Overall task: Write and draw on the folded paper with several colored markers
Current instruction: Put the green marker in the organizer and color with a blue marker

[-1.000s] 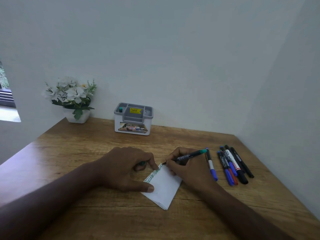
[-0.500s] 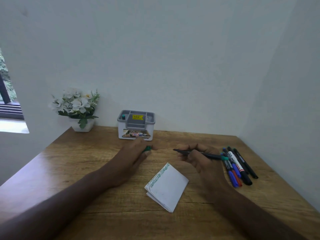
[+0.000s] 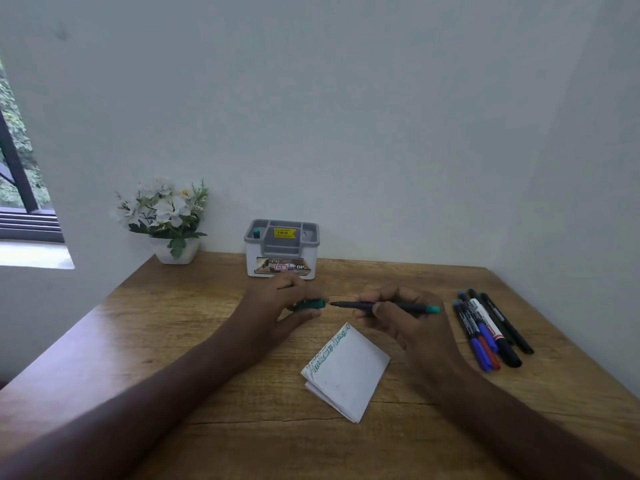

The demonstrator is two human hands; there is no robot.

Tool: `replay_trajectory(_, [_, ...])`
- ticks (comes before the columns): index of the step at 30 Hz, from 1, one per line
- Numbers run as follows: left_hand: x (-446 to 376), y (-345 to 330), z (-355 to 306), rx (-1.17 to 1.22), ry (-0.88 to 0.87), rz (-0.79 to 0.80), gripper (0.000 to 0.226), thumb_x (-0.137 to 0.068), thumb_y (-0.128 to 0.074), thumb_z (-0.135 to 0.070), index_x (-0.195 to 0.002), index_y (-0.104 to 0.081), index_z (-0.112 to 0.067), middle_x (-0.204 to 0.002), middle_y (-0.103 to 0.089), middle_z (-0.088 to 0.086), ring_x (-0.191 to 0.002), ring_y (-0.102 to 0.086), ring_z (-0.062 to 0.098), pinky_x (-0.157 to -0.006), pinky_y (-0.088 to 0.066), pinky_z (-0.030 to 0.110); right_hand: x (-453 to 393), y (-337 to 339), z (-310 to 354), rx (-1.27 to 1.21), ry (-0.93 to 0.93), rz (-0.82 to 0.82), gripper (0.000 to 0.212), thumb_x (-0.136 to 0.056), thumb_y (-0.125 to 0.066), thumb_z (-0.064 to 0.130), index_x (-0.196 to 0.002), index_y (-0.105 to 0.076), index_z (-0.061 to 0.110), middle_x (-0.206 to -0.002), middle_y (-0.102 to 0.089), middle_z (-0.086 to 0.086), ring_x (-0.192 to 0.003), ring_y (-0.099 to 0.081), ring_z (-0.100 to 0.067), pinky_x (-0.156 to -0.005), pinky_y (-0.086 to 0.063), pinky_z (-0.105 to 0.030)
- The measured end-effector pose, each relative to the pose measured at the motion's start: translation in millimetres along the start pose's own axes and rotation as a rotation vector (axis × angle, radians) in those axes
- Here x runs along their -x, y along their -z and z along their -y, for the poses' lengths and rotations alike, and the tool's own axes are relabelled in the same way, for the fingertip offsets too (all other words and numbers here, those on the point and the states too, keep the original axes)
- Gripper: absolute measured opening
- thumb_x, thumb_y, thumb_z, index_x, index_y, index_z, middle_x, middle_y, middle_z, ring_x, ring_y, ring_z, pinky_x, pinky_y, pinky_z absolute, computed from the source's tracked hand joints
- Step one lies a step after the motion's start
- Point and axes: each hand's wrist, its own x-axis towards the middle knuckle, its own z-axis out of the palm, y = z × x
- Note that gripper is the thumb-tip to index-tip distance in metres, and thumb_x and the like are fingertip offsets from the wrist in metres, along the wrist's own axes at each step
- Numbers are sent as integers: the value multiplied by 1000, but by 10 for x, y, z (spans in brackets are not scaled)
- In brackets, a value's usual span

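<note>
The folded paper (image 3: 346, 372) is lying flat on the wooden table (image 3: 173, 341), between the two forearms and touching neither hand, with a line of green scribble running along its upper left edge. Just beyond it, the right hand (image 3: 398, 320) is gripping the green marker (image 3: 384, 306) with curled fingers, holding it level above the table with its tip pointing left. The left hand (image 3: 280, 303) is pinching the green cap (image 3: 310, 304), its open end facing the marker tip, the two just apart. To the right, a cluster of spare markers (image 3: 488, 330) in blue, red and black is lying side by side on the table. Against the far wall, a grey and white organiser box (image 3: 281, 249) is standing near a small white pot of flowers (image 3: 166, 216).
</note>
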Motion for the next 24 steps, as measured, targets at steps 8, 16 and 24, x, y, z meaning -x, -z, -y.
replay_trajectory(8, [-8,-16,-17,-17,-40,-14,31,-88,-82,-24,-119,-76,-25,-104,-70,-8,-87,-63,4,-71,-54,19,18,-30,11,90,5,24,15,-93,-69,-3,-98,-79,6,-91,-82,-10,-85,-80,-28,-85,-65,-46])
replay_trajectory(16, [-6,-3,-49,-37,-32,-24,31,-93,-76,-29,-124,-74,-28,-106,-77,-10,-91,-66,5,-75,-59,36,-22,5,-28,347,54,-41,21,-81,-84,32,-101,-81,26,-93,-81,9,-90,-75,-3,-70,-58,-12])
replay_trajectory(24, [-1,-54,-105,-28,-54,-42,28,-94,-75,-29,-123,-76,-26,-109,-78,-10,-92,-66,2,-77,-57,28,-19,-96,-84,440,60,7,23,-76,-86,42,-92,-75,29,-87,-76,17,-88,-70,2,-74,-57,-15])
